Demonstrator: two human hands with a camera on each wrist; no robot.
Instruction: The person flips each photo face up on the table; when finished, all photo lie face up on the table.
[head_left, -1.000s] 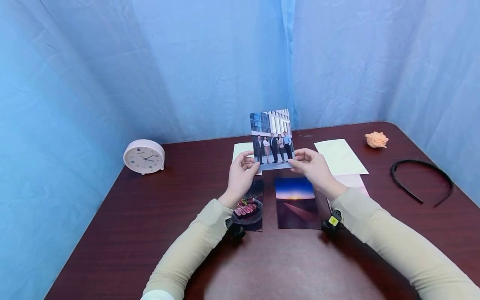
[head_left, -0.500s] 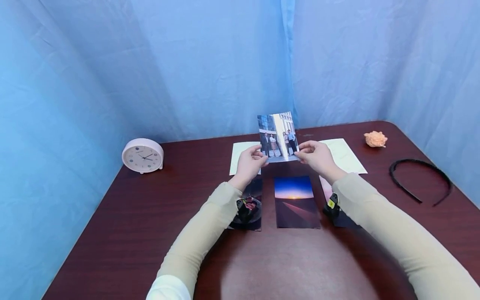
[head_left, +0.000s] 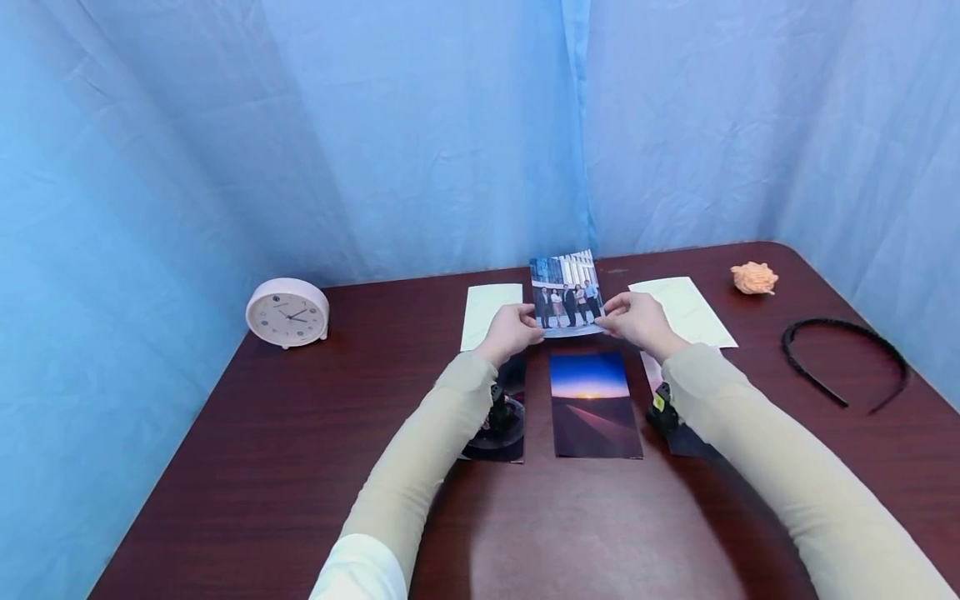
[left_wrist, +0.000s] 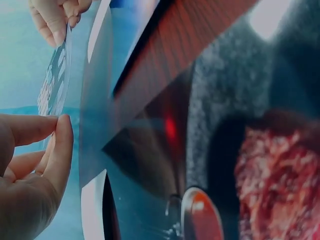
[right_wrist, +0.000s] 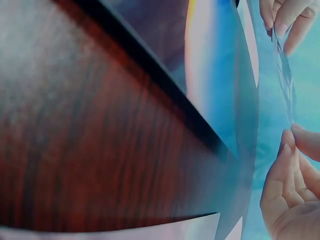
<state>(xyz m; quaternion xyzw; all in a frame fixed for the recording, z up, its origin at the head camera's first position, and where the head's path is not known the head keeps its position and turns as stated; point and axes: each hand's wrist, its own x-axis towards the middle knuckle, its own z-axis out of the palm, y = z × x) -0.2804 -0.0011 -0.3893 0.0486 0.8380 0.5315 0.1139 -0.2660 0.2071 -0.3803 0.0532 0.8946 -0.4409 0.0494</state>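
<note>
A glossy photo of a group of people before buildings is held by its lower corners between both hands, tilted up above the back of the table. The left hand pinches its left corner with thumb and finger, plain in the left wrist view. At the right corner, the right hand pinches it the same way. Below lies a sunset photo flat on the table. A dark photo of a meat dish is partly covered by the left forearm, and another photo by the right.
White sheets lie at the back left and back right. A white clock stands on the left of the brown table. To the right are an orange crumpled-looking ball and a black headband. Blue curtains hang behind.
Both hands have carried the group photo slightly to the right and lower, toward the table, between the two white sheets. The grip on its corners stays the same.
</note>
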